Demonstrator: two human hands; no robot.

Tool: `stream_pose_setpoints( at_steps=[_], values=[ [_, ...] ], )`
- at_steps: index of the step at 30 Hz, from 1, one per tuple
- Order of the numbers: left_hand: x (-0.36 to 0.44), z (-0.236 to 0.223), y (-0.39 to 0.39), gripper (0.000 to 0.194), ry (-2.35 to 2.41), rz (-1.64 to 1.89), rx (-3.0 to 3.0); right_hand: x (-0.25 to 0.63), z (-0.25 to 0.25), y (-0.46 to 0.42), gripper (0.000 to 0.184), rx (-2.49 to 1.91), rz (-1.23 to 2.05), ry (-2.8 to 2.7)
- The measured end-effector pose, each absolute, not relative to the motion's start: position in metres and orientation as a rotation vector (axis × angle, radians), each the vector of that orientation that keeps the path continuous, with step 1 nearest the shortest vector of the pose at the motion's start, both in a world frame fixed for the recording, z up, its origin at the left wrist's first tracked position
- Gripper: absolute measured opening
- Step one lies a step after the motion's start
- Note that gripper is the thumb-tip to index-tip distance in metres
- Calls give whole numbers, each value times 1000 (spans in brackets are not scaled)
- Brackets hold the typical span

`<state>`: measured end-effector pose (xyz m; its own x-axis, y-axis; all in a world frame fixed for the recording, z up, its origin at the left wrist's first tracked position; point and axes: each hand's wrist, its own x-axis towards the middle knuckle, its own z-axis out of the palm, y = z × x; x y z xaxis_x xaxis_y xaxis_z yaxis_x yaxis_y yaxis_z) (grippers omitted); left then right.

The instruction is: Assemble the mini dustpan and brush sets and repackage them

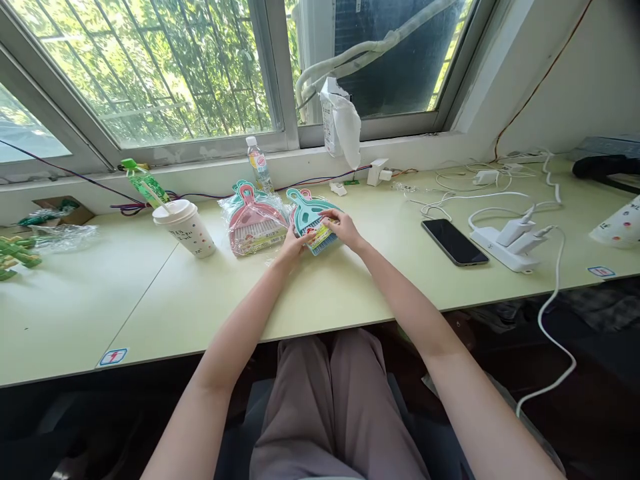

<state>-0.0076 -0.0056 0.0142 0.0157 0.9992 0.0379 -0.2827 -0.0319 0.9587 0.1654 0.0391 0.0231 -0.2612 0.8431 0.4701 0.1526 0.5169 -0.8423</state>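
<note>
Between my two hands is a small teal dustpan and brush set [306,212] with blue bristles and a yellow label. A bit of pink shows behind its handle. My left hand [293,245] grips its lower left edge, thumb across the front. On the other side, my right hand [345,230] has its fingers closed over the right edge by the label. Just left of my hands lie more dustpan and brush sets [256,220] in clear plastic, a pink one on top and teal ones behind.
A lidded paper cup [184,230] with a straw stands left, near a green-capped pouch [145,183]. Behind the sets is a plastic bottle [260,167]. At right lie a black phone [454,241] and a white power strip [505,248] with cables. A window runs along the back.
</note>
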Motion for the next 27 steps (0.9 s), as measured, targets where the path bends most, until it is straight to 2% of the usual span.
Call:
stream_pose_setpoints(
  at_steps=[5,13,16,21,27],
  values=[
    [-8,13,-3,72,998,1390,1003,167,26,32,22,-1082,181,-2057],
    [-8,17,-5,70,1002,1418,964,180,31,31,31,-1150,-187,-2139],
    [-8,18,-5,67,1016,1420,948,186,32,36,27,-1210,-214,-2082],
    [-8,16,-3,66,1013,1411,947,187,28,41,30,-1213,-16,-1980],
    [-7,12,-3,77,1046,1370,978,179,20,42,28,-1229,75,-1847]
  ],
)
